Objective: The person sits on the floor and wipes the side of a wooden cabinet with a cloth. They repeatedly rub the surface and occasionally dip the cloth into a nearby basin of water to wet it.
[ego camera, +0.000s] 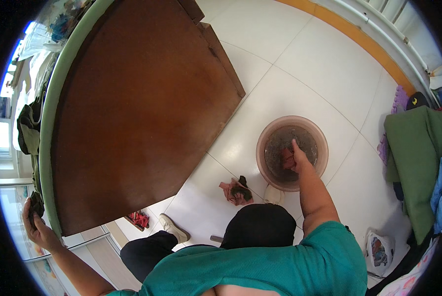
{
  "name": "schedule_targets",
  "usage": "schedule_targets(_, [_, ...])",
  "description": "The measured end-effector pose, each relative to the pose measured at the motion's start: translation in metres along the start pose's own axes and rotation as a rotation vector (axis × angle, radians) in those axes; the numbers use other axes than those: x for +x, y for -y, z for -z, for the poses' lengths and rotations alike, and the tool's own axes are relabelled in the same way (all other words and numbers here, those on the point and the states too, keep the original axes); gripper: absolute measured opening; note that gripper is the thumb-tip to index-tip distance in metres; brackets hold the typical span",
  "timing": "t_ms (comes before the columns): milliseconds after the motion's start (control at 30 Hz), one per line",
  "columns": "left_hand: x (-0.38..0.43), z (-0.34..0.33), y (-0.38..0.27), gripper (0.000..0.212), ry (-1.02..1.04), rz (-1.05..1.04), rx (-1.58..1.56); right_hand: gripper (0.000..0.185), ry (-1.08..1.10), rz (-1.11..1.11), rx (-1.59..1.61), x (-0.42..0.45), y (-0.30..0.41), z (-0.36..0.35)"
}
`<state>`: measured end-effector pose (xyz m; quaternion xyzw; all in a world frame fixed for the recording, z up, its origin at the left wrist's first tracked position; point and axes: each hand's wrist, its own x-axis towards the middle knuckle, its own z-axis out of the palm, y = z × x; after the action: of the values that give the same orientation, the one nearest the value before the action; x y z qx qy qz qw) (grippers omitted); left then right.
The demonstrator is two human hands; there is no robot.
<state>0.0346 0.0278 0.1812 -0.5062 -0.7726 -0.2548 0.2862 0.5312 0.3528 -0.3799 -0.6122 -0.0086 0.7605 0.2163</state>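
A round pinkish basin [261, 153] of murky grey water stands on the tiled floor. Inside it, my right hand [298, 155] has hold of a wet reddish cloth [288, 159], its thumb stretched out. Far to the left, my left hand [38, 225] grips a dark cloth [36, 205] at the green edge of a large brown wooden panel [139, 111]. Between the panel and the basin, a crumpled pink and dark cloth [237, 190] lies on the floor.
A green cloth [409, 155] and blue fabric [440, 196] are piled at the right. Below them sits a white plastic bag [380, 248] with things inside. A box of red items [139, 220] is on the floor by the panel's lower edge. Pipes [376, 26] run along the upper right wall.
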Motion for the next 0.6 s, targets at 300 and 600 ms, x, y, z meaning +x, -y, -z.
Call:
schedule_targets(300, [0.006,-0.006,-0.011,0.035,-0.002,-0.04,0.015,0.015,0.243,0.139,0.035,0.041,-0.014,0.039])
schedule_targets(600, [0.009,-0.007,-0.011,0.034,0.003,0.01,0.008,0.036,-0.501,0.607,-0.981,0.079,-0.024,0.035])
